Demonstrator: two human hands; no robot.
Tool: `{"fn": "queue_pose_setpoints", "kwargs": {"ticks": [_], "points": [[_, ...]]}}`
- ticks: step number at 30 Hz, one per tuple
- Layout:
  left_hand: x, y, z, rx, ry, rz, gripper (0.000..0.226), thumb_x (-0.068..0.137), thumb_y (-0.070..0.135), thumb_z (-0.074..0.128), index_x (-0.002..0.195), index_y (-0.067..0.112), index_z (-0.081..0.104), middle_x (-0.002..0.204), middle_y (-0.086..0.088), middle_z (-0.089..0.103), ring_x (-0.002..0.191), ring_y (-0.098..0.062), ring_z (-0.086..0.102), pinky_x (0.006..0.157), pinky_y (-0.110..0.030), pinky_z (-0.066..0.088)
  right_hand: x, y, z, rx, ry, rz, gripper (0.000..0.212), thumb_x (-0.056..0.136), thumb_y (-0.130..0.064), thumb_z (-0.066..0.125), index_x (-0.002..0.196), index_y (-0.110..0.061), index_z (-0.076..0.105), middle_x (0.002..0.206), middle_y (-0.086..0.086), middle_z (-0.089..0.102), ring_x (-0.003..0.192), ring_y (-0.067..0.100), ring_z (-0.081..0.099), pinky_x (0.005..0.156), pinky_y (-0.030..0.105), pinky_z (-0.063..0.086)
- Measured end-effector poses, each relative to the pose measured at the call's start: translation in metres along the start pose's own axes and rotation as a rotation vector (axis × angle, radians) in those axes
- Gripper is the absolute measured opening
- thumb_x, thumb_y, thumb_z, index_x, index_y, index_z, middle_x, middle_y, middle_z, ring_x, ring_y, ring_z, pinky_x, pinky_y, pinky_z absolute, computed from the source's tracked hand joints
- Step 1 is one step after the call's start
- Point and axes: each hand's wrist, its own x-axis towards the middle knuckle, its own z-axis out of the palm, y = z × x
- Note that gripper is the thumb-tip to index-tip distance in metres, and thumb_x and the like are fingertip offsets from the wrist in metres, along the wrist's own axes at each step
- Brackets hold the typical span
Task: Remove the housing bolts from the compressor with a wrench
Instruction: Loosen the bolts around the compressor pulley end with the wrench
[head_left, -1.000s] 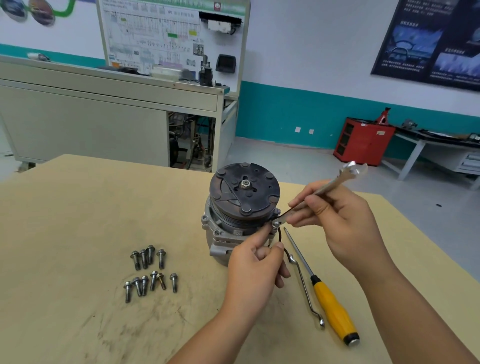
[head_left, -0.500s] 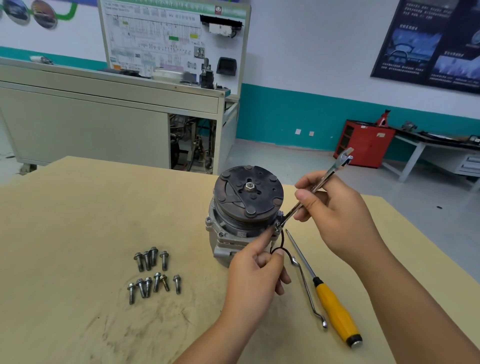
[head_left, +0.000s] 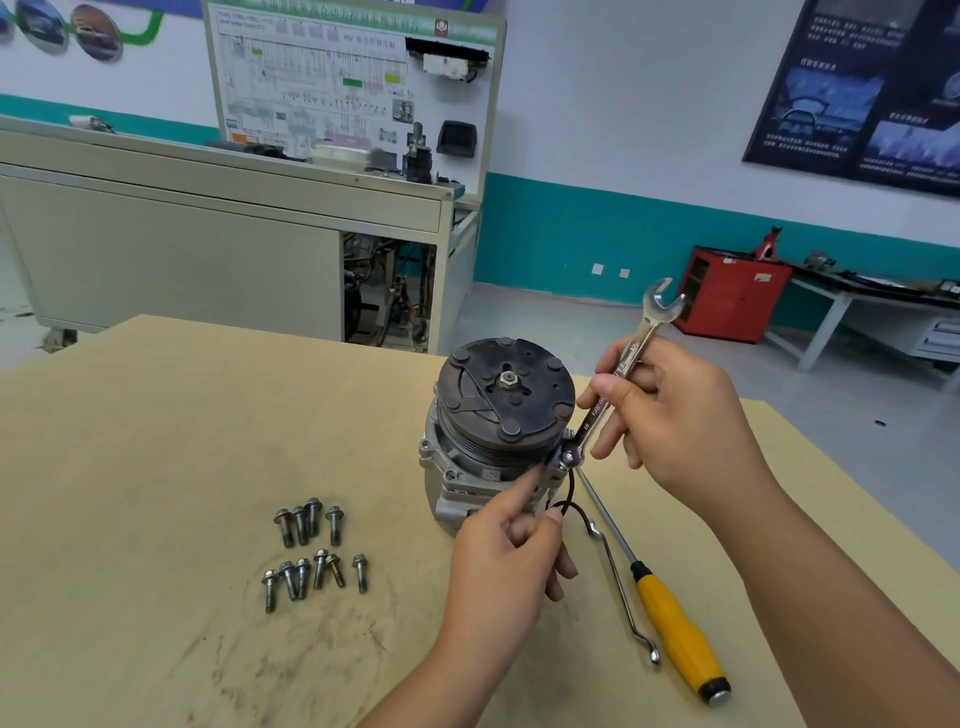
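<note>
Wrench (head_left: 618, 374) handle swung steeper than a second ago, now close against compressor (head_left: 467, 467) pulley. Step in hand: loosening bolt (head_left: 569, 457) on compressor's right flange (loose bolts (head_left: 314, 551) already lie left of it). Next, I reckon: reseat, short swing again. Right hand (head_left: 670, 415) raised right of compressor, fingers pinching wrench shank. Left hand (head_left: 509, 561) in front, forefinger straight at wrench head, rest curled; gripping wire? Can't tell.

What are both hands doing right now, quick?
Left hand: forefinger touching the compressor by the wrench head; other fingers curled, cannot tell if holding anything.
Right hand: closed, holding the wrench.
</note>
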Motion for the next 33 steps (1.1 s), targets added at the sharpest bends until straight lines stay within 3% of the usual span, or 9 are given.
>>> {"fn": "queue_pose_setpoints", "kwargs": {"ticks": [8, 12, 14, 17, 19, 22, 26, 29, 33], "points": [[-0.001, -0.002, -0.006, 0.093, 0.062, 0.054, 0.043, 0.094, 0.007, 0.053, 0.112, 0.047, 0.052, 0.054, -0.002, 0.061, 0.040, -0.007, 0.047, 0.046, -0.017, 0.042, 0.005, -0.003, 0.002, 0.148, -0.171, 0.012, 0.025, 0.094, 0.003, 0.047, 0.081, -0.014, 0.061, 0.068, 0.006, 0.068, 0.054, 0.020, 0.066, 0.051, 0.023, 0.054], [0.000, -0.006, -0.016, 0.105, 0.299, 0.163, 0.026, 0.089, 0.007, 0.061, 0.100, 0.030, 0.066, 0.053, 0.003, 0.059, 0.044, -0.006, 0.050, 0.046, -0.014, 0.042, -0.001, -0.002, 0.001, 0.104, -0.170, -0.049, 0.021, 0.097, -0.013, 0.046, 0.080, -0.018, 0.057, 0.067, -0.004, 0.064, 0.055, 0.007, 0.057, 0.054, 0.014, 0.045], [0.001, -0.009, -0.023, 0.124, 0.439, 0.241, 0.024, 0.084, 0.008, 0.067, 0.093, 0.030, 0.065, 0.063, 0.009, 0.060, 0.056, -0.003, 0.054, 0.056, -0.013, 0.042, -0.002, -0.001, 0.003, 0.086, -0.165, -0.049, 0.021, 0.096, -0.019, 0.047, 0.077, -0.017, 0.056, 0.065, -0.007, 0.061, 0.055, 0.003, 0.052, 0.056, 0.011, 0.041], [0.004, -0.015, -0.031, 0.289, 0.563, 0.284, 0.040, 0.076, 0.023, 0.075, 0.105, 0.039, 0.052, 0.108, 0.014, 0.052, 0.102, -0.003, 0.049, 0.085, -0.021, 0.039, -0.003, -0.001, 0.002, 0.046, -0.153, -0.055, 0.021, 0.096, -0.019, 0.047, 0.078, -0.019, 0.056, 0.066, -0.009, 0.062, 0.055, 0.000, 0.052, 0.056, 0.011, 0.041], [0.007, -0.018, -0.036, 0.340, 0.515, 0.230, 0.065, 0.073, 0.030, 0.078, 0.120, 0.047, 0.037, 0.129, 0.015, 0.033, 0.120, 0.002, 0.032, 0.100, -0.024, 0.029, -0.004, 0.000, 0.000, -0.018, -0.142, -0.071, 0.019, 0.096, -0.017, 0.047, 0.083, -0.024, 0.059, 0.069, -0.006, 0.061, 0.056, 0.000, 0.055, 0.058, 0.011, 0.042], [0.011, -0.018, -0.038, 0.267, 0.346, 0.145, 0.083, 0.073, 0.035, 0.078, 0.123, 0.064, 0.018, 0.140, 0.020, 0.027, 0.120, 0.014, 0.028, 0.104, -0.023, 0.027, -0.005, 0.001, -0.004, -0.077, -0.104, -0.101, 0.023, 0.097, -0.015, 0.047, 0.093, -0.032, 0.061, 0.068, -0.006, 0.058, 0.060, -0.001, 0.056, 0.061, 0.009, 0.041], [0.016, -0.022, -0.041, 0.152, 0.296, 0.180, 0.079, 0.077, 0.024, 0.077, 0.124, 0.063, 0.027, 0.137, 0.020, 0.046, 0.125, 0.002, 0.045, 0.108, -0.034, 0.039, -0.007, 0.005, -0.009, 0.046, -0.008, -0.073, 0.029, 0.094, -0.004, 0.051, 0.090, -0.030, 0.064, 0.064, 0.005, 0.065, 0.052, 0.009, 0.062, 0.055, 0.015, 0.049], [0.018, -0.025, -0.042, 0.122, 0.299, 0.209, 0.076, 0.078, 0.020, 0.078, 0.122, 0.061, 0.033, 0.130, 0.028, 0.050, 0.120, 0.008, 0.048, 0.105, -0.031, 0.042, -0.007, 0.009, -0.009, 0.156, 0.013, -0.019, 0.026, 0.093, 0.002, 0.050, 0.084, -0.020, 0.061, 0.072, 0.003, 0.068, 0.056, 0.019, 0.067, 0.054, 0.023, 0.055], [0.017, -0.024, -0.041, 0.111, 0.318, 0.199, 0.073, 0.077, 0.021, 0.078, 0.120, 0.061, 0.034, 0.128, 0.031, 0.049, 0.117, 0.015, 0.046, 0.102, -0.027, 0.041, -0.006, 0.009, -0.004, 0.154, -0.035, -0.035, 0.020, 0.094, 0.000, 0.047, 0.085, -0.017, 0.054, 0.079, -0.001, 0.068, 0.065, 0.015, 0.068, 0.061, 0.022, 0.055]]}}
